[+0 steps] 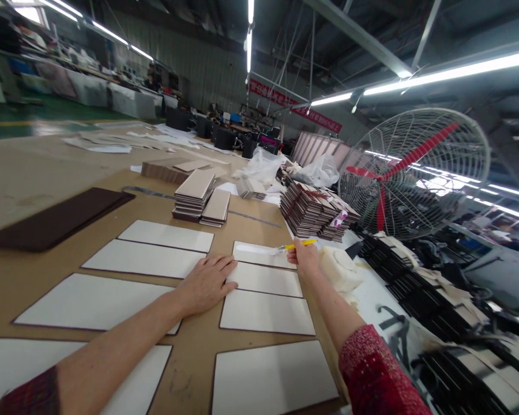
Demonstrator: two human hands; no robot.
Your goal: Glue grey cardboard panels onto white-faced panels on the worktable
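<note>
In my right hand (303,257) is a brush with a yellow handle (301,244), held in closed fingers. Its tip touches a white rectangular panel (255,255) at the far end of the right-hand row, where a wet-looking streak shows. My left hand (210,282) lies flat with fingers stretched out, holding nothing. Its fingertips reach the left edge of the right-hand row, near a second panel (266,279). The wrist and forearm cross the left-hand row of larger dark-edged panels (95,300).
Stacks of cut panels (194,193) stand beyond the rows, with a dark brown sheet (56,219) to the left. A larger bundled stack (307,210), a cream roll (339,268) and a big caged fan (384,173) are on the right. Black strapped pieces (419,288) lie below the fan.
</note>
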